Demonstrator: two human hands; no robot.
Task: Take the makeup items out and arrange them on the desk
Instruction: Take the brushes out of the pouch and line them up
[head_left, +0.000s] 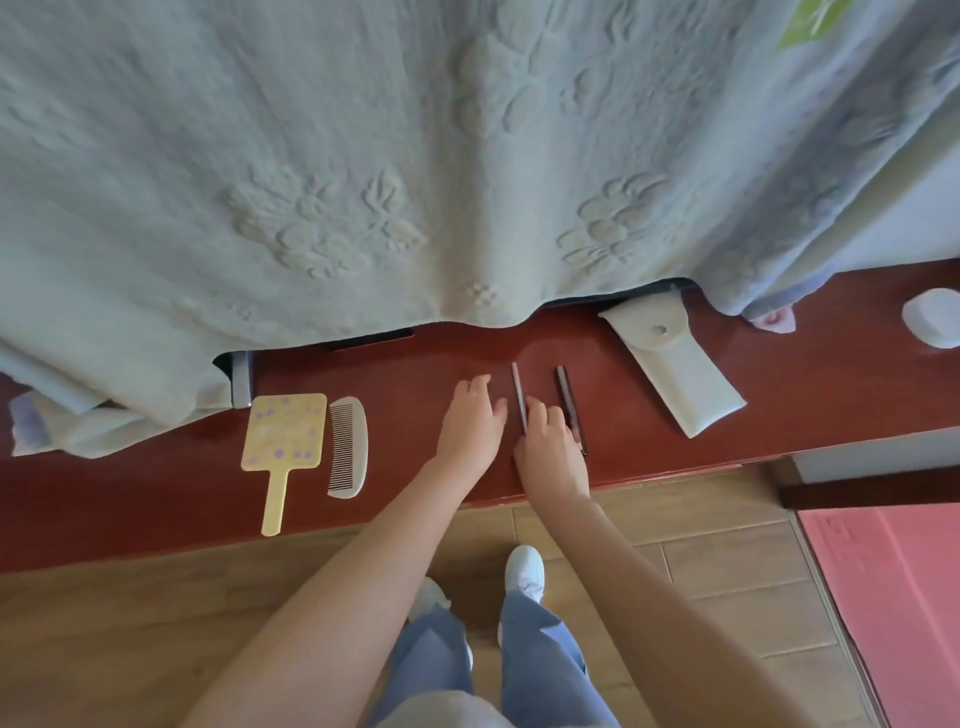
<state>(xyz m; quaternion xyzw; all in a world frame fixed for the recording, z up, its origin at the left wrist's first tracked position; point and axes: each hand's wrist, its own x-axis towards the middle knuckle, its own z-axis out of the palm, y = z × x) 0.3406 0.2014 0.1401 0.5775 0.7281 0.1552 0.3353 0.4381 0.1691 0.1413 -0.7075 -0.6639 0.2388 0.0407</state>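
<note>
Red-brown polished wooden table (395, 374) holds everything close to its front edge, so a careless nudge is the main risk. On the right hand (551, 449) the fingers (537, 410) are curled and, as far as the blur allows, pinch the near end of the thin grey makeup pencil (518, 395), which runs away beyond the fingertips. Just left of it the left hand (470, 423) lies flat, loosely spread, holding nothing. The dark slim makeup pencil (567, 400) lies just right of the right knuckles, partly under that hand, so a turn of the wrist could roll it off onto the floor. The white flat pouch (675, 379) sits further right.
</note>
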